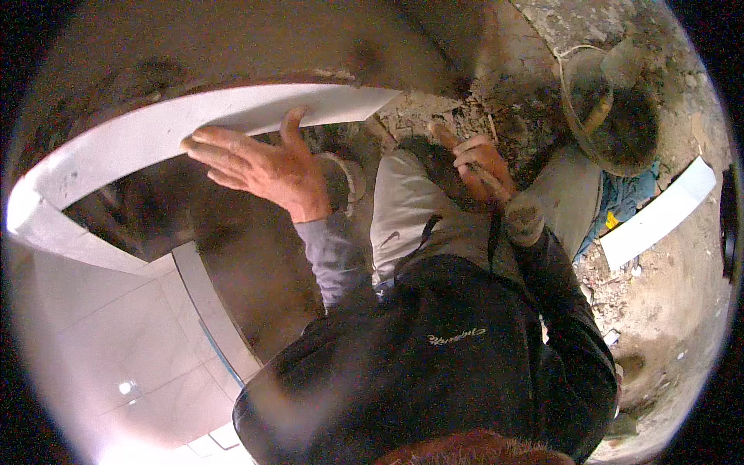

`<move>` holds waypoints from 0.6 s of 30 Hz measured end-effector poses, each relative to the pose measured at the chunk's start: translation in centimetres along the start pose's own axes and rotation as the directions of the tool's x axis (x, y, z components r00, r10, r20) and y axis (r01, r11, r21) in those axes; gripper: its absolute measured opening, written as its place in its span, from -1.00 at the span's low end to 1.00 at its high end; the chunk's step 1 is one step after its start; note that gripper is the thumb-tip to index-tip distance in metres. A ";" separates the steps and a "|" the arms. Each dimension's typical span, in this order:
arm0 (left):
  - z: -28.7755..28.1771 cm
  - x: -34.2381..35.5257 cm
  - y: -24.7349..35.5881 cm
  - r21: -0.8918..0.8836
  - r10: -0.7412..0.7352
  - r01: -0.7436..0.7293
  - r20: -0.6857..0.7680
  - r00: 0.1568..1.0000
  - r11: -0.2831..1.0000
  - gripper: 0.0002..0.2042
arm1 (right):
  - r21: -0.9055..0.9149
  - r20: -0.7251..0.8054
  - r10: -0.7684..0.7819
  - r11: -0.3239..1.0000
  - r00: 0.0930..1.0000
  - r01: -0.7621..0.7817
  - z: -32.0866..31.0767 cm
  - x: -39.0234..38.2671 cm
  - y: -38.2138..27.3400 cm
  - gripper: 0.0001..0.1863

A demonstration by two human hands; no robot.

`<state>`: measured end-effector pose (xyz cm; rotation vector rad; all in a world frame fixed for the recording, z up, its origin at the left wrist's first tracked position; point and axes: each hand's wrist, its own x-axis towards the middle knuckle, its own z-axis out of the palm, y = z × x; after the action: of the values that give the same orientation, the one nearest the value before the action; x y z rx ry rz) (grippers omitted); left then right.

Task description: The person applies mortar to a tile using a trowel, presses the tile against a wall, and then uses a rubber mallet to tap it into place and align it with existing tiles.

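A long white strip (139,124), perhaps tile, is set on edge along the dark, rough wall. My left hand (256,167) lies against its face, fingers stretched out and thumb apart. A curved pale piece (353,186), perhaps a pipe, shows just beside that wrist, over the dark gap below the strip. Between my grey-trousered knees, my right hand (484,167) has its fingers curled round something narrow near the rubble, too unclear to name.
A bucket (643,116) with a handled tool inside stands at upper right. Below it lie blue cloth (620,194), a loose white strip (659,213) and scattered debris (601,302). A white tiled surface (116,333) with a pale edge fills the lower left.
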<state>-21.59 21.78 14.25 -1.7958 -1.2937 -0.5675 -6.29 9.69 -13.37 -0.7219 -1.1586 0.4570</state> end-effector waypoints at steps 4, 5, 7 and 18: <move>0.1 0.0 -0.3 0.045 0.011 -0.012 0.028 1.000 0.999 0.26 | -0.051 -0.007 0.296 0.954 0.955 -0.296 -1.9 0.6 1.3 -0.86; 0.2 -0.1 -0.6 0.049 0.010 -0.011 0.027 1.000 0.999 0.26 | -0.142 0.008 0.339 0.932 0.941 -0.334 -2.5 -1.0 1.7 -0.85; 0.2 0.3 -1.1 0.083 0.054 -0.056 0.027 0.998 0.995 0.25 | -0.266 0.025 0.435 0.871 0.900 -0.414 -2.9 -3.1 3.1 -0.82; 0.6 0.4 0.6 0.194 0.098 -0.101 0.024 0.995 0.976 0.26 | -0.214 -0.323 0.872 0.312 0.369 -0.926 -4.0 -3.9 3.8 -0.50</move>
<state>-20.92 22.37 13.97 -1.6930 -1.2171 -0.3598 -3.76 8.65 -19.60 -1.7545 -0.5568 1.1430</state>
